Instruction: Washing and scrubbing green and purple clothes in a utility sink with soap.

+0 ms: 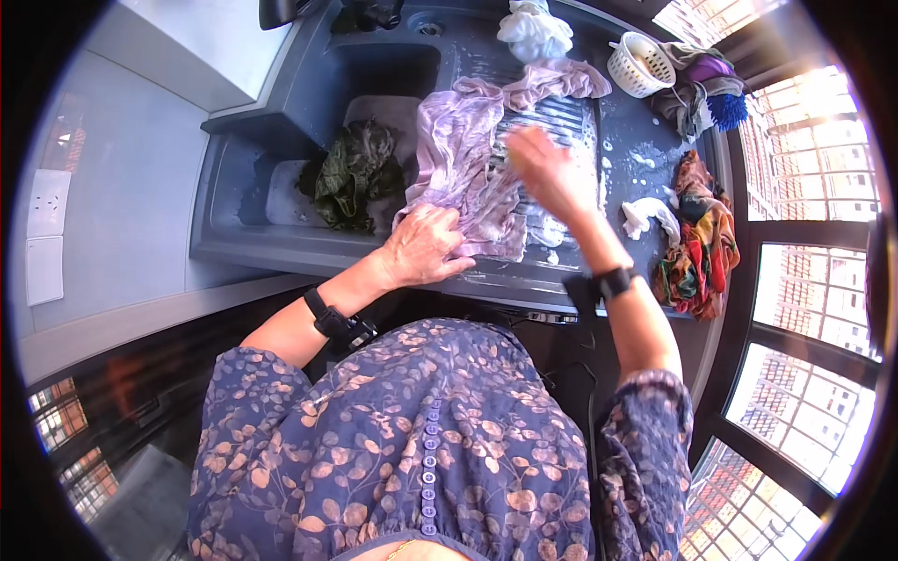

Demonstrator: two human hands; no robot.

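A wet lilac garment (456, 147) lies spread from the sink basin's edge onto the ribbed washboard (572, 144), which is streaked with suds. My left hand (428, 245) has its fingers curled on the garment's near end, by the front rim. Blurred by motion, my right hand (551, 172) is over the washboard just right of the garment; its fingertips are too smeared to show whether they hold anything. Another part of pinkish-lilac cloth (558, 83) is bunched at the top of the ribs. Down in the basin (287, 189) sits a crumpled dark green garment (356, 172).
A white bundled cloth (535, 31) rests behind the washboard. On the right ledge are a perforated white basket (640, 64), a blue scrubbing item (727, 110), a small white cloth (652, 217) and a multicoloured cloth (701, 245). Barred windows (807, 287) line the right side.
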